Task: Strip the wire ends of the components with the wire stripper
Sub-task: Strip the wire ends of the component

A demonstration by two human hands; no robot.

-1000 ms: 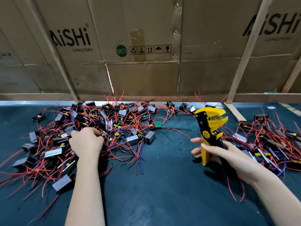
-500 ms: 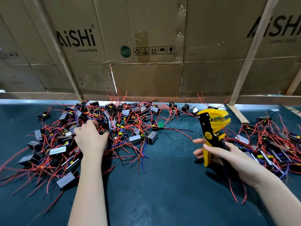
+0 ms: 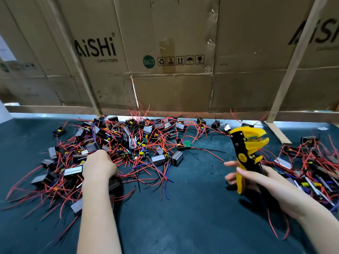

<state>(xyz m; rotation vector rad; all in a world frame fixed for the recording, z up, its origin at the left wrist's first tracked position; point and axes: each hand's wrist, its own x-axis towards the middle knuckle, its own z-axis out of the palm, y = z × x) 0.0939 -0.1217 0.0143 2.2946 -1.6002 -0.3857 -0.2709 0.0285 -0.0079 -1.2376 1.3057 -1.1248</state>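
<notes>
The yellow-and-black wire stripper is standing upright at right of centre, its jaws parted; the right hand is wrapping its grip round the handles. At left, the left hand is curling into the pile of components with red wires, seemingly pinching one, fingertips hidden. A second pile is lying at far right on the dark tabletop, below cardboard boxes.

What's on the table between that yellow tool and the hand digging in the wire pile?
Head view: mostly bare dark mat between wire stripper and left hand, crossed by stray red wires.
</notes>
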